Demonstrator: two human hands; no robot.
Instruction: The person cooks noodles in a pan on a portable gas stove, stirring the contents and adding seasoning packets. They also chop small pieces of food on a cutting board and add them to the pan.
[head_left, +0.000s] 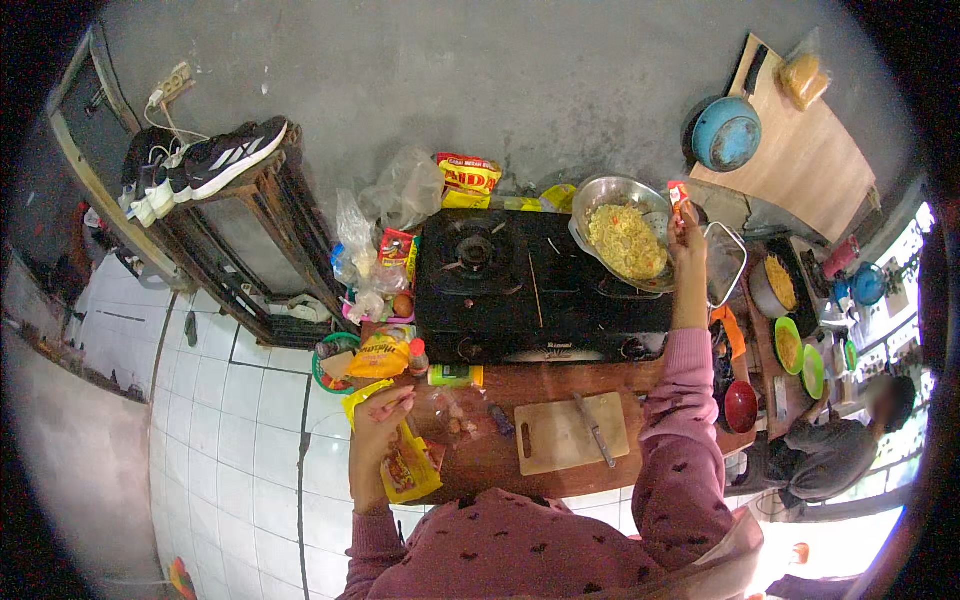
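My right hand (687, 234) reaches out over the right burner and grips a small red sachet (677, 194) at the rim of a metal wok (592, 196). Cooked noodles (627, 241) lie in the wok, with a slotted metal utensil (658, 223) partly visible beside them. My left hand (384, 411) is near the table's left edge, its fingers curled on a yellow plastic packet (411, 469) that hangs below it. Between my arms, a knife (595, 431) rests on a wooden cutting board (570, 446).
The black two-burner gas stove (480, 322) stands against the wall. Packets, plastic bags and an egg (403, 304) crowd its left side. At right are a red bowl (741, 407), green plates (812, 371), a pot of food (772, 289) and a seated person (832, 457).
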